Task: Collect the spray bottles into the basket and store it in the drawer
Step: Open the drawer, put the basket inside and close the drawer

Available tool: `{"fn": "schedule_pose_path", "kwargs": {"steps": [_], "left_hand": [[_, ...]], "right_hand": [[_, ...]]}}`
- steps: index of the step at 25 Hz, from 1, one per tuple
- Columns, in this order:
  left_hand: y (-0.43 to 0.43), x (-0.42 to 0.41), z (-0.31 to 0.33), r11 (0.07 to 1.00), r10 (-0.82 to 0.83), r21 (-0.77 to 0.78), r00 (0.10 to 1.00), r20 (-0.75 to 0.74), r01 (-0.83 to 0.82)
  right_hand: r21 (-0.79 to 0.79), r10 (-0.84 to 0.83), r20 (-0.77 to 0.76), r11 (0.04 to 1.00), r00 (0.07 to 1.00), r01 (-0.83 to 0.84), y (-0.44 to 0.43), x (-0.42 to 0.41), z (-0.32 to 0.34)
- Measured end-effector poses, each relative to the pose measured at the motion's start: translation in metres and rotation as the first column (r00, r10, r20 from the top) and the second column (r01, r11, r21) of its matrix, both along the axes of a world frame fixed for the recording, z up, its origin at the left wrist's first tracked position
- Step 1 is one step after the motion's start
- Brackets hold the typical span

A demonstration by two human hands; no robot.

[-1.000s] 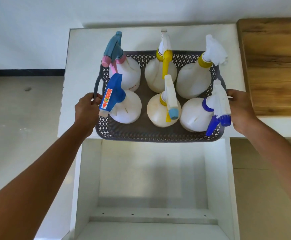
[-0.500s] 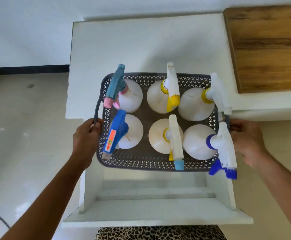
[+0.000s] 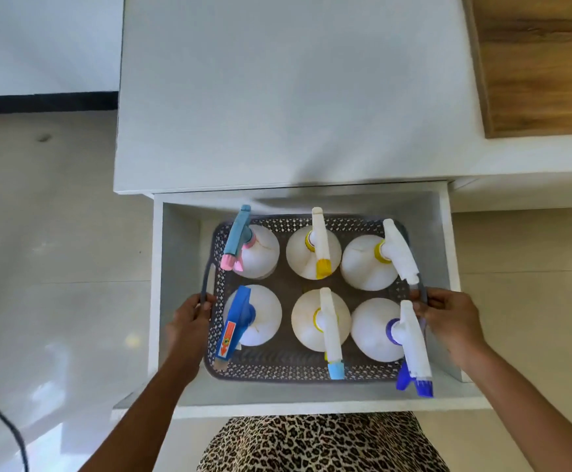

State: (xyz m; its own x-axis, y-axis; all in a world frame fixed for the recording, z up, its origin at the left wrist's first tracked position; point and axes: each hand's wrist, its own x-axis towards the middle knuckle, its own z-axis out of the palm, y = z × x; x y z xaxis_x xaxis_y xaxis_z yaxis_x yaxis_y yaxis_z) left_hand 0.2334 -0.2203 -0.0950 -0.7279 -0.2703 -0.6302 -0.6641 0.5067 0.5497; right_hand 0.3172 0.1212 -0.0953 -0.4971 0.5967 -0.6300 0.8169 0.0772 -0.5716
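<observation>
- Basket (image 3: 298, 371): dark perforated plastic, sitting low inside the open drawer (image 3: 156, 301); whether it is resting on the drawer floor cannot be told.
- Contents: six spray bottles standing upright in two rows of three, among them the blue-trigger bottle (image 3: 243, 318) at front left and the white-and-blue-trigger bottle (image 3: 403, 335) at front right, whose nozzle is overhanging the basket rim.
- Handling, judged: the load is looking moderately heavy if the bottles are filled, and top-heavy; the thin lattice walls are likely flexing under it, so the looped side handles are the place to be holding, keeping it level.
- Left hand (image 3: 189, 318): fingers curling around the left side handle (image 3: 206, 287), clenched on it.
- Right hand (image 3: 448, 315): fingers pinching the right side handle (image 3: 422, 294), gripping it.
- Cabinet top (image 3: 294, 97): lying behind the drawer.
</observation>
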Motion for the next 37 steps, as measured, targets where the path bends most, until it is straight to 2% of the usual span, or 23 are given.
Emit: {"fn": "schedule_pose_path", "kwargs": {"steps": [4,8,16,27,30,32,33,34,35,37], "left_hand": [[0.000,-0.001,-0.058,0.998,0.053,-0.033,0.995,0.085,-0.051],[0.002,-0.007,-0.106,0.996,0.089,-0.015,0.991,0.098,-0.088],[0.003,-0.020,-0.155,0.991,0.136,-0.033,0.980,0.148,-0.133],[0.009,-0.024,-0.154,0.995,0.083,-0.073,0.980,0.181,-0.071],[0.012,-0.013,-0.125,0.964,0.266,-0.089,0.938,0.224,-0.252],[0.014,-0.002,-0.097,0.906,0.422,-0.078,0.874,0.242,-0.416],[0.017,0.008,-0.081,0.900,0.436,-0.091,0.875,0.210,-0.427],[0.020,0.020,-0.063,0.923,0.380,-0.121,0.913,0.145,-0.365],[0.023,0.034,-0.045,0.957,0.257,-0.152,0.964,0.060,-0.246],[0.028,0.068,-0.015,0.987,-0.072,-0.148,0.991,-0.110,0.055]], "right_hand": [[0.067,0.024,0.032,0.997,0.999,-0.026,-0.008,-0.011,-0.053],[0.152,0.075,0.057,0.985,0.996,-0.083,-0.012,-0.028,-0.098],[0.124,0.016,0.098,0.992,0.995,-0.028,-0.019,-0.034,-0.146],[0.082,-0.046,0.111,0.996,0.993,0.037,-0.018,-0.038,-0.147],[0.199,-0.042,0.088,0.980,0.995,0.024,-0.022,-0.038,-0.120],[0.280,-0.002,-0.004,0.960,1.000,0.003,-0.037,-0.030,-0.093],[0.298,0.034,-0.076,0.954,0.997,-0.010,-0.047,-0.022,-0.080],[0.322,0.086,-0.144,0.946,0.986,-0.035,-0.060,-0.012,-0.065],[0.355,0.154,-0.195,0.932,0.969,-0.077,-0.074,-0.001,-0.050],[0.425,0.317,-0.260,0.886,0.912,-0.187,-0.104,0.025,-0.025]]}}
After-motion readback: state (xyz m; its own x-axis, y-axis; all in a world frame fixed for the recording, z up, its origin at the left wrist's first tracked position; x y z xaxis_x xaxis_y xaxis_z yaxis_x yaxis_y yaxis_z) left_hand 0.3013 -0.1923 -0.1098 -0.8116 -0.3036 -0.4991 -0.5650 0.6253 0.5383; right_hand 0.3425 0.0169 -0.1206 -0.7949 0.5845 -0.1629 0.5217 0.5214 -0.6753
